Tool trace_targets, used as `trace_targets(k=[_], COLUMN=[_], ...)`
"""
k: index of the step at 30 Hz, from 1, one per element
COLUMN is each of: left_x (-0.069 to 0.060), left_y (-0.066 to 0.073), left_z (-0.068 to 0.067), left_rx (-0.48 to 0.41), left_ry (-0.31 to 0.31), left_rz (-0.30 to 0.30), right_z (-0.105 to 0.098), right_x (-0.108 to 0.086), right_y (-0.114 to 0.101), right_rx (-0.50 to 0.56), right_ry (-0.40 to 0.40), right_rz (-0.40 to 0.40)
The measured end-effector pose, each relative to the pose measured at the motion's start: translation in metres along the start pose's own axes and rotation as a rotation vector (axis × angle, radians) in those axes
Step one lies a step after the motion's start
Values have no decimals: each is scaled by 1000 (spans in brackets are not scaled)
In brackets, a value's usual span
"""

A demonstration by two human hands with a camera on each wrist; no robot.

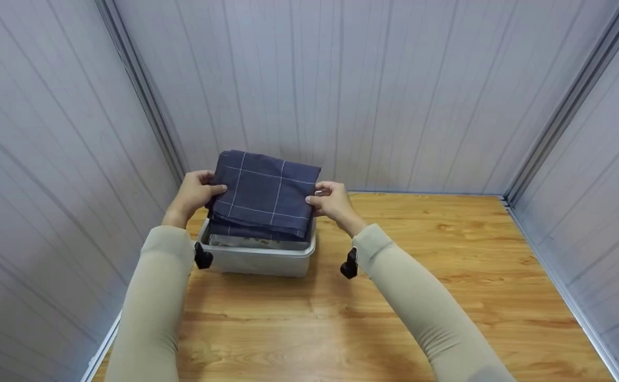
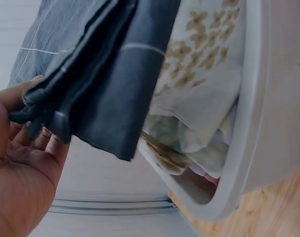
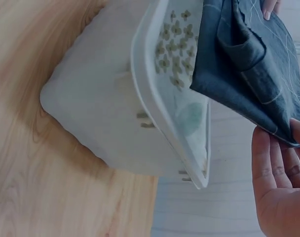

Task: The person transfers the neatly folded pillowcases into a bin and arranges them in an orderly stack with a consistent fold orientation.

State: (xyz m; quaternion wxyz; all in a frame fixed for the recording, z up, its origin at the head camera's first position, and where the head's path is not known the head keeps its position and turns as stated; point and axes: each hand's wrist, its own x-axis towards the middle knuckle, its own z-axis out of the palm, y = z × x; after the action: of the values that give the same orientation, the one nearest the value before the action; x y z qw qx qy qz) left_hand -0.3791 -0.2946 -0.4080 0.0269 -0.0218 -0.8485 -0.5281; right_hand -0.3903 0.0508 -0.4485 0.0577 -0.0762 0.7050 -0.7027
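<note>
A folded navy cloth with thin white check lines (image 1: pixel 267 188) is held tilted above a pale plastic bin (image 1: pixel 259 261). My left hand (image 1: pixel 191 193) pinches its left edge, thumb on top and fingers beneath. At the opposite edge my right hand (image 1: pixel 334 204) pinches it the same way. In the left wrist view several layers of the cloth (image 2: pixel 125 84) hang over the bin's opening. Below it, inside the bin, lies white fabric with a tan flower print (image 2: pixel 199 54), and greenish and brown fabric (image 2: pixel 172 143) shows near one corner.
The bin stands on a wood-patterned surface (image 1: pixel 420 286) close to the back panel wall (image 1: pixel 367 95). Side panels (image 1: pixel 38 175) rise at left and right. A small black device (image 1: pixel 349 264) sits at each wrist.
</note>
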Motion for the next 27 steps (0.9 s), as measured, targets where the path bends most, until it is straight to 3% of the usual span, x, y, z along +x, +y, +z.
trace_targets(k=[8, 22, 27], left_x=[-3, -2, -2], left_y=[-16, -32, -35], left_z=[9, 23, 26], left_rx=[78, 254, 311], left_ry=[3, -13, 56], left_rz=[8, -76, -61], right_z=[4, 3, -7], right_x=[-3, -9, -9], right_y=[19, 36, 39], right_rx=[-22, -136, -143], right_ry=[8, 21, 12], right_rz=[25, 77, 70])
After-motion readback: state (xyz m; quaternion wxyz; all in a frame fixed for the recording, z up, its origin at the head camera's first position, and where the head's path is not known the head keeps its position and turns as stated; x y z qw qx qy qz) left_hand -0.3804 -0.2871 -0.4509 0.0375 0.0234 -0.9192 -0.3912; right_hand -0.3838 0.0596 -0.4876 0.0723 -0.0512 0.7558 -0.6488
